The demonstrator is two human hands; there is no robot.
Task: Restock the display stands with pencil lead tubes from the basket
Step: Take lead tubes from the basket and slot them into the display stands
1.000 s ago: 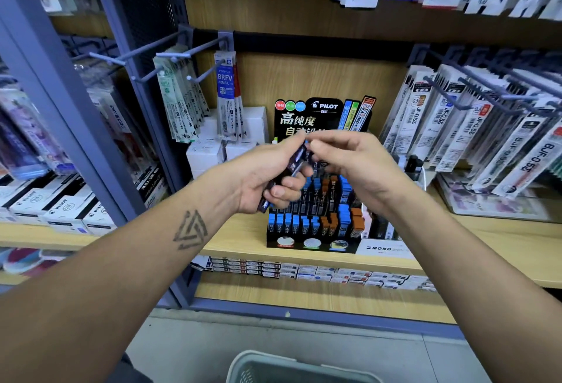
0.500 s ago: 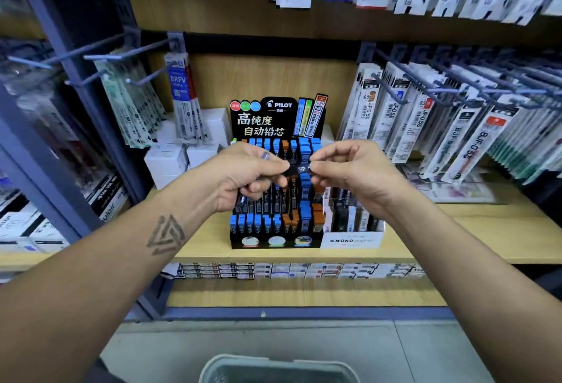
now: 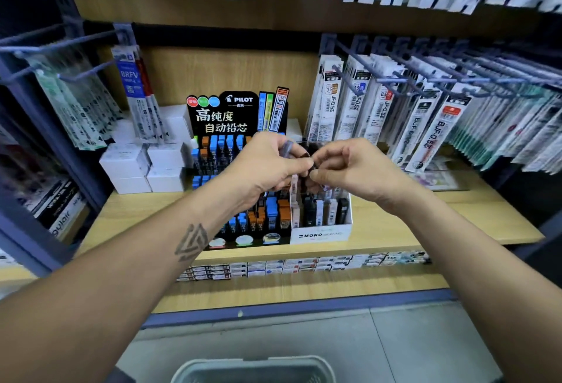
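At 6 o'clock, nearest the camera, the rim of a pale basket [image 3: 254, 366] shows at the bottom edge, standing on the grey floor [image 3: 410, 349]. Both forearms reach up from the lower corners and meet near the centre. The left hand [image 3: 267, 166] has its fingers curled round a small bunch of dark tubes [image 3: 287, 149], one of which pokes up toward 12 o'clock above the knuckles. The right hand [image 3: 352, 169] pinches the end of a tube between thumb and fingertips, right against the left thumb tip; the tubes are blurred, so their number cannot be told. Directly behind and below the hands, on the wooden shelf [image 3: 425, 221], stands a black stand [image 3: 231, 115] with blue and orange tubes in stepped rows. Touching it at its 3 o'clock side is a white box [image 3: 320, 235] of dark and pale tubes. At 9 o'clock from the stand sit stacked white cartons [image 3: 127, 166]. Farther back, refill packets [image 3: 425, 127] hang on hooks at 2 o'clock and at 10 o'clock.
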